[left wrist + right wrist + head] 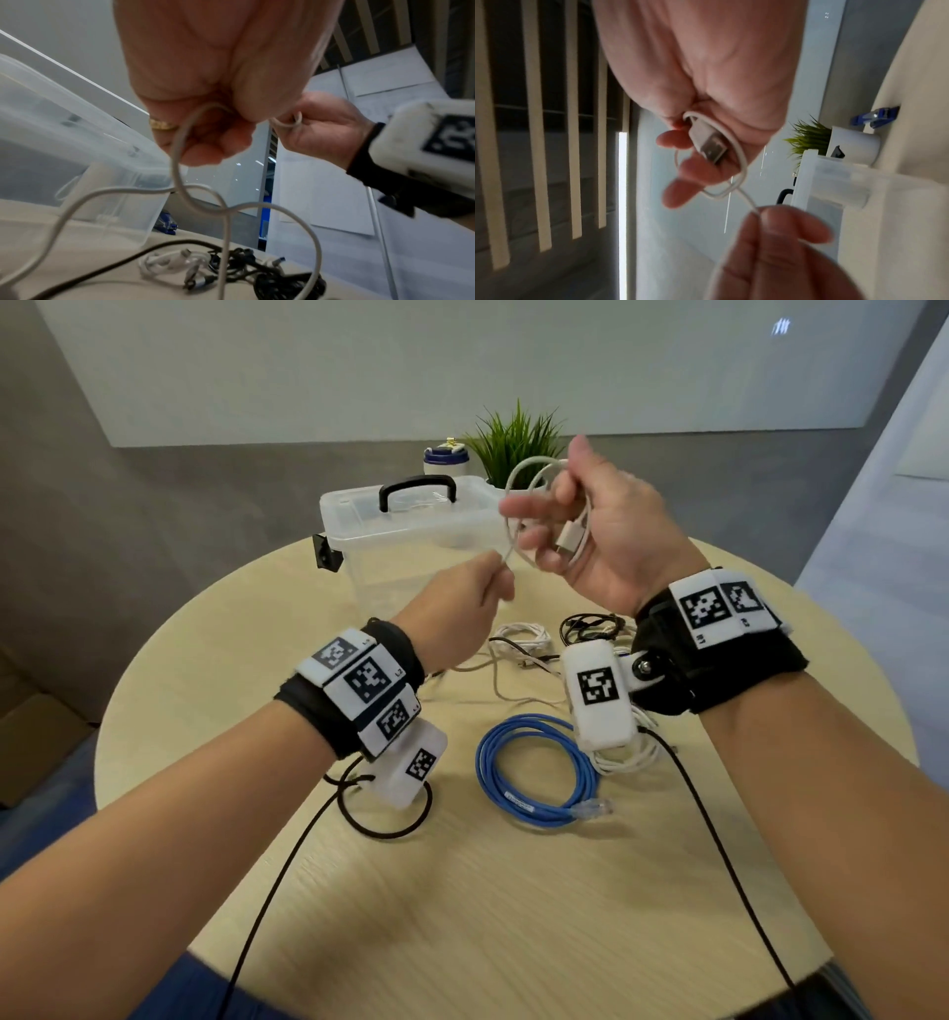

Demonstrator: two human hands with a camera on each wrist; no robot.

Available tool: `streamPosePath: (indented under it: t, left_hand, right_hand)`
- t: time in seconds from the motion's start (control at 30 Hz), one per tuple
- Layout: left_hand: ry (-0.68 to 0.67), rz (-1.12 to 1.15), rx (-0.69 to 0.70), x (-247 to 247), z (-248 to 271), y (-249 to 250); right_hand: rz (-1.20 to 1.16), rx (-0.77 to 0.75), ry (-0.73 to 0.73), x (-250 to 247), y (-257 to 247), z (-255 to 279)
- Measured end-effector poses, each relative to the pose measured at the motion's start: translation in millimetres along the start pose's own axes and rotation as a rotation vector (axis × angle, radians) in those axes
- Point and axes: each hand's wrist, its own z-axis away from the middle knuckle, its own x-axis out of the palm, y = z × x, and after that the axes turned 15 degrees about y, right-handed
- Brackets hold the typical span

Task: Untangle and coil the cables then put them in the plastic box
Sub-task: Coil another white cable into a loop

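The right hand (611,526) holds a thin white USB cable (529,477), fingers curled through its small loops with the flat plug (709,145) lying across them. The left hand (462,608) pinches the same cable's trailing length between thumb and fingertips (782,225), just below the coil; the rest hangs to the round pale wooden table (513,891).

Step in hand, as judged: coiling 1 cable. The next move calls for feeding slack round the right fingers.

The translucent plastic box with black handle (359,541) stands behind, its lid on. A coiled blue network cable (534,767) and a black-and-white tangle (231,266) lie on the table.
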Motion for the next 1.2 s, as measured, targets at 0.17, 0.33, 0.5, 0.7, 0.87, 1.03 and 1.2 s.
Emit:
streamPosePath:
  t: [0.17, 0.33, 0.5, 0.7, 0.87, 1.03, 1.2]
  left_hand:
    - [-0.214, -0.030, -0.004, 4, 11, 1]
    - [-0.304, -0.021, 0.007, -5, 9, 0]
    - [-0.141, -0.110, 0.069, -17, -3, 1]
    - [0.066, -0.072, -0.022, -22, -18, -2]
    - [0.111, 0.022, -0.157, -18, -22, -9]
    - [-0.021, 0.049, -0.203, -12, -11, -10]
    - [-0.232, -0.024, -0.145, -6, 2, -6]
  right_hand:
    - [-0.065, -0.040, 0.047, -1, 1, -4]
    - [0.265, -0.247, 0.119, -6, 11, -8]
    - [0.935, -0.559, 0.122, -8, 19, -8]
    - [1.117, -0.440, 0.032, -5, 14, 2]
    - [1.190, -0.330, -0.055, -6, 11, 8]
    - [0.505, -0.122, -0.039, -8, 10, 3]
    - [0.050, -0.007, 0.071, -1, 0, 0]
